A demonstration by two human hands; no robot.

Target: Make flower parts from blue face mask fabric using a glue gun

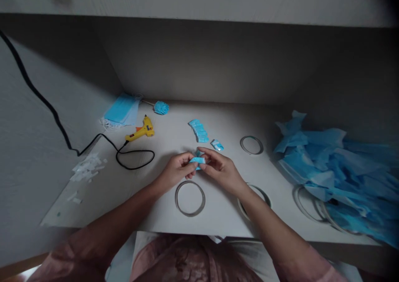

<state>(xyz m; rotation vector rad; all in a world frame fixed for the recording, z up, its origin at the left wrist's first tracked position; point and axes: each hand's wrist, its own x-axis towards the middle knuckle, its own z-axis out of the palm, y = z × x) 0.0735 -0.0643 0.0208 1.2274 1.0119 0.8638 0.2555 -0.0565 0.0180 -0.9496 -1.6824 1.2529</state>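
Near the middle of the table (218,215), a small folded strip of blue fabric (197,160) is pinched between my two hands. My left hand (179,167) grips its left end with thumb and fingers. On the other end, my right hand (220,167) closes with thumb and index finger. Just beyond the hands lie a row of folded blue pieces (198,131) and a smaller blue-and-white folded piece (217,144). A coil of wire (176,199) rests in front of my left hand. Another ring (266,196) lies partly under my right forearm.
A yellow glue gun (143,130) with a black cord (135,168) lies left, near blue face masks (121,109) and a blue fabric flower (161,107). White scraps (85,167) are at far left. A wire coil (261,147) and heaped blue fabric (330,161) occupy the right.
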